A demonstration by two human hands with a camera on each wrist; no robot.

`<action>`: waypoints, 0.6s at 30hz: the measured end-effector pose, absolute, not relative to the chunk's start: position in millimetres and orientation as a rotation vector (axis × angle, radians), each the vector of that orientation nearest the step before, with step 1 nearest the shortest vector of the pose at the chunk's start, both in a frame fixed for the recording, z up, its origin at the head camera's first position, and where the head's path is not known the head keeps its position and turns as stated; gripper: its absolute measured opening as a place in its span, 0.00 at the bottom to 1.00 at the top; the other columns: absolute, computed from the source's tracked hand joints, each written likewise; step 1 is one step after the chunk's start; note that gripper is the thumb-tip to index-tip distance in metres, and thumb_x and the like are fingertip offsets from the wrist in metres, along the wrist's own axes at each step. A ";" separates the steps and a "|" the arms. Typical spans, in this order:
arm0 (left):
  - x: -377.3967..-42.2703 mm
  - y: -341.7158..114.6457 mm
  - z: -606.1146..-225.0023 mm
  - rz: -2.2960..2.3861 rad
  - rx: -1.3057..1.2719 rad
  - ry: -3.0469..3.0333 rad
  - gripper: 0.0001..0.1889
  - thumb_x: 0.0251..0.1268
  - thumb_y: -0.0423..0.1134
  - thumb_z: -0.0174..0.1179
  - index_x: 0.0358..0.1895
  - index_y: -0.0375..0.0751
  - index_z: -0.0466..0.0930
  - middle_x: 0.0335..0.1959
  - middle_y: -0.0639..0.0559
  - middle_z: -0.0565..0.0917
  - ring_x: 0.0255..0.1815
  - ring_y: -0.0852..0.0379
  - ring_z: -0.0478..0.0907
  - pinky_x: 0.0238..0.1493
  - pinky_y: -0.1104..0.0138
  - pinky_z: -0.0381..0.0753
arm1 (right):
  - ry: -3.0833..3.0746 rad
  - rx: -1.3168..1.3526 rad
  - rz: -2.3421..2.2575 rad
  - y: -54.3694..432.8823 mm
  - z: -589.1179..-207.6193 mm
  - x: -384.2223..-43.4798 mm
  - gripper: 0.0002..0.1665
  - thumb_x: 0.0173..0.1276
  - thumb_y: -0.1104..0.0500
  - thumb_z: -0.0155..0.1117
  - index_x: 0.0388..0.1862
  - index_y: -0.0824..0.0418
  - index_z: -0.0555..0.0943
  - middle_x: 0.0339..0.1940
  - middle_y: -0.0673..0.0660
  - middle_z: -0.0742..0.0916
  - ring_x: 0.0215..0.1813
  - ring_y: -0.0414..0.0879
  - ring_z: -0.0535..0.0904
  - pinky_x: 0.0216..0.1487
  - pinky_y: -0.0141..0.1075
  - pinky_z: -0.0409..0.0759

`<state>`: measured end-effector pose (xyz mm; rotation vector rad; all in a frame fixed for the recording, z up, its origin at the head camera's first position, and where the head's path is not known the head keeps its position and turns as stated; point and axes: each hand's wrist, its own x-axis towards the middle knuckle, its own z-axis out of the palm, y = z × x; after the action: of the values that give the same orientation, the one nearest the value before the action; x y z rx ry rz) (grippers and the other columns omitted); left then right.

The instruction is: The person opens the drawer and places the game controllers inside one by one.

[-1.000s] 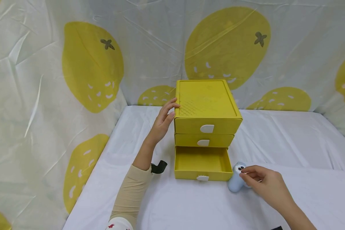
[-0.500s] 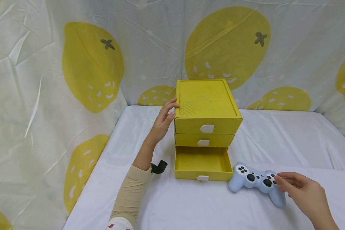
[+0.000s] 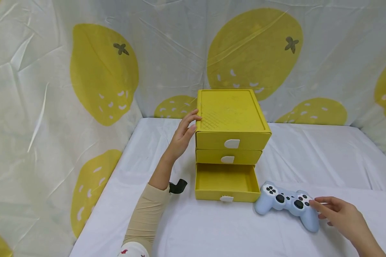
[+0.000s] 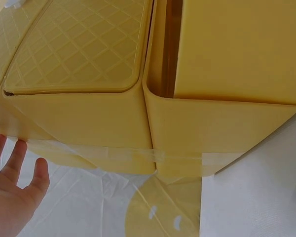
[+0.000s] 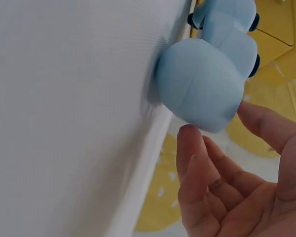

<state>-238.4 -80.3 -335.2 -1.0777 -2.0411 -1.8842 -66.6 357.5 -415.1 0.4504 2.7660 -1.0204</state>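
A light blue game controller (image 3: pixel 286 201) with black thumbsticks and buttons lies on the white cloth, buttons up. My right hand (image 3: pixel 345 217) is at its right-hand grip. In the right wrist view the thumb and fingers sit loosely around the end of this controller (image 5: pixel 202 86), their tips at its surface, not wrapped round it. A yellow drawer cabinet (image 3: pixel 233 110) stands left of the controller. Its bottom drawer (image 3: pixel 226 196) is pulled out and looks empty inside; the upper two are closed. My left hand (image 3: pixel 181 134) rests on the cabinet's left top edge, fingers loose.
A black object (image 3: pixel 178 186) shows beside the left wrist, probably part of the wrist gear. White cloth (image 3: pixel 231 232) covers the table. A pale curtain (image 3: pixel 173 53) printed with yellow lemons hangs behind and to the sides.
My right hand has moved right from the controller's left part to its right grip, baring its face, then shifted slightly. The controller, drawers and left hand look unmoved.
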 end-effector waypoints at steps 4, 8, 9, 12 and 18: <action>-239.0 -80.0 -336.1 -1.885 -1.075 -2.048 0.16 0.75 0.27 0.39 0.60 0.25 0.66 0.74 0.34 0.55 0.76 0.49 0.50 0.69 0.47 0.57 | 2.673 0.459 -1.013 357.8 -418.9 -73.0 0.45 0.70 0.36 0.57 0.61 0.77 0.70 0.39 0.61 0.87 0.32 0.40 0.80 0.31 0.35 0.79; -238.9 -80.1 -336.3 -1.887 -1.071 -2.047 0.16 0.75 0.27 0.39 0.60 0.25 0.67 0.74 0.35 0.55 0.76 0.49 0.50 0.69 0.47 0.57 | 2.650 0.431 -0.999 356.6 -422.1 -75.5 0.45 0.72 0.37 0.53 0.61 0.79 0.68 0.39 0.62 0.85 0.35 0.43 0.78 0.32 0.35 0.80; -238.8 -80.0 -336.2 -1.889 -1.070 -2.047 0.16 0.75 0.27 0.39 0.60 0.25 0.67 0.74 0.35 0.55 0.76 0.49 0.50 0.69 0.47 0.57 | 2.644 0.422 -0.997 356.4 -422.5 -75.9 0.45 0.73 0.37 0.53 0.61 0.80 0.68 0.39 0.61 0.84 0.35 0.43 0.78 0.32 0.35 0.80; -238.4 -79.7 -335.6 -1.890 -1.069 -2.051 0.16 0.75 0.27 0.39 0.60 0.25 0.66 0.74 0.35 0.55 0.76 0.49 0.49 0.69 0.47 0.57 | 2.604 0.413 -1.017 356.1 -423.8 -77.2 0.45 0.74 0.38 0.51 0.63 0.80 0.66 0.38 0.59 0.83 0.35 0.44 0.78 0.33 0.35 0.79; -238.2 -79.9 -334.9 -1.881 -1.060 -2.059 0.16 0.75 0.26 0.39 0.59 0.24 0.67 0.74 0.35 0.55 0.76 0.49 0.50 0.68 0.46 0.58 | 2.520 0.417 -1.075 356.8 -426.1 -79.5 0.46 0.74 0.37 0.50 0.65 0.79 0.64 0.45 0.62 0.83 0.37 0.43 0.78 0.35 0.36 0.79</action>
<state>-238.2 -79.9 -334.9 -1.0604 -2.0593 -1.8808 -79.5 356.8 -426.1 0.4170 2.5201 -1.0746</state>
